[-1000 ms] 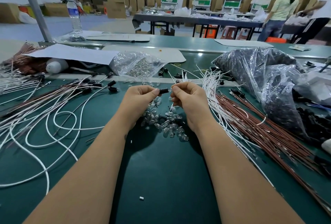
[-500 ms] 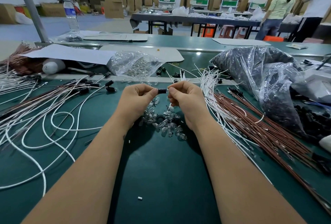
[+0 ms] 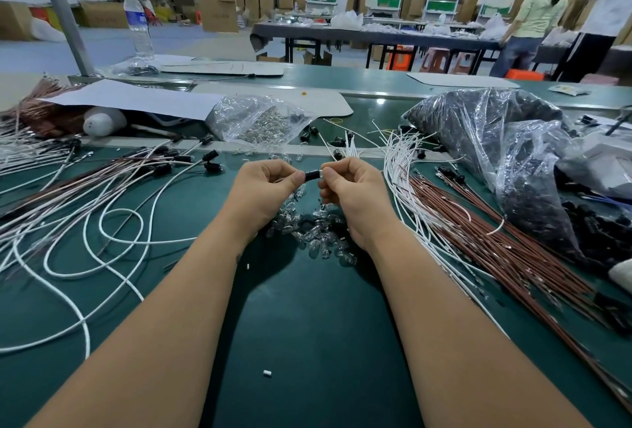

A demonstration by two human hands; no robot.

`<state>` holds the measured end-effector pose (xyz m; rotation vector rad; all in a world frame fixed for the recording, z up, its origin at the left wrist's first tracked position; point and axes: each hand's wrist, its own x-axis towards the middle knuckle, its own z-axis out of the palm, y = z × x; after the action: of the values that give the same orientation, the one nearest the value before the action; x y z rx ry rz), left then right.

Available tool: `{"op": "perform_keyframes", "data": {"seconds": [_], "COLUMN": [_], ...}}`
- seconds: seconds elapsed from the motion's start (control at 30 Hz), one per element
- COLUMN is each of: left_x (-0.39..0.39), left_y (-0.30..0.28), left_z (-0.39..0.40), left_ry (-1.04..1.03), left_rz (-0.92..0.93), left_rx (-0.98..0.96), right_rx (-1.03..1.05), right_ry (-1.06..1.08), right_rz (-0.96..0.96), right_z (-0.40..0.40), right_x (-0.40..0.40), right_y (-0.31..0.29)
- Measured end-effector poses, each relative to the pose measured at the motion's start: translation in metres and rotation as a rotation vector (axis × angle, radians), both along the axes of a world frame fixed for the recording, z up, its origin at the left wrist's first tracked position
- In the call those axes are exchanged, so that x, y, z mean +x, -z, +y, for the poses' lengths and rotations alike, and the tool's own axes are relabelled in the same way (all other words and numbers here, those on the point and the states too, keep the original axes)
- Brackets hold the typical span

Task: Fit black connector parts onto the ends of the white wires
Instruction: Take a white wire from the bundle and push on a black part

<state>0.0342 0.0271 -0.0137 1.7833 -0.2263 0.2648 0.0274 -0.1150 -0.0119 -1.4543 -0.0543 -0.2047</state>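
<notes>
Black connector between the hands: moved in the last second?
No. The black connector stays above the pile of clear bulbs, pinched between left hand and right hand.

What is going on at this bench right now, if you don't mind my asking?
A person is assembling at a green work table. The left hand and right hand pinch a small black cylindrical connector part between their fingertips, above a heap of small clear glass bulbs. Loose white wires lie to the left, brown wires to the right.

Matt green table mat (image 3: 307,342), glossy crinkled plastic bag (image 3: 496,140), clear glass bulbs (image 3: 318,239)
</notes>
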Motion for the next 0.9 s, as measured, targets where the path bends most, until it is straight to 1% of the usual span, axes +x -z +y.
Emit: {"op": "perform_keyframes", "data": {"seconds": [0.13, 0.2, 0.3, 0.37, 0.43, 0.57, 0.63, 0.7, 0.77, 0.8, 0.9], "left_x": [0.002, 0.002, 0.004, 0.006, 0.008, 0.010, 0.011, 0.011, 0.010, 0.010, 0.011], "left_y": [0.001, 0.001, 0.001, -0.001, -0.003, -0.005, -0.005, -0.005, -0.005, -0.006, -0.008], "left_z": [-0.001, 0.000, 0.006, 0.010, 0.013, 0.015, 0.017, 0.019, 0.020, 0.020, 0.021], "left_ry": [0.002, -0.008, -0.019, 0.037, 0.114, 0.294, 0.376, 0.434, 0.469, 0.474, 0.428], "left_rz": [0.006, 0.005, 0.040, 0.077, 0.094, 0.111, 0.111, 0.100, 0.100, 0.104, 0.120], "left_rx": [0.027, 0.024, -0.023, -0.131, -0.270, -0.525, -0.593, -0.618, -0.632, -0.638, -0.679], "right_rx": [0.002, -0.007, 0.078, 0.144, 0.158, 0.171, 0.170, 0.149, 0.031, -0.091, -0.599], "right_ry": [-0.005, 0.008, 0.057, 0.078, 0.073, -0.026, -0.061, -0.040, 0.047, 0.102, 0.228], "right_rz": [0.020, -0.001, -0.014, -0.003, -0.014, -0.043, -0.037, -0.031, -0.034, -0.045, -0.157], "right_z": [0.001, 0.002, -0.003, -0.008, -0.010, -0.006, -0.006, -0.006, -0.007, -0.007, -0.005], "right_x": [0.000, 0.000, -0.001, -0.002, -0.002, -0.004, -0.004, -0.004, -0.003, -0.002, -0.001], "right_y": [-0.002, -0.004, -0.008, -0.010, -0.011, -0.012, -0.013, -0.013, -0.012, -0.011, -0.008]}}
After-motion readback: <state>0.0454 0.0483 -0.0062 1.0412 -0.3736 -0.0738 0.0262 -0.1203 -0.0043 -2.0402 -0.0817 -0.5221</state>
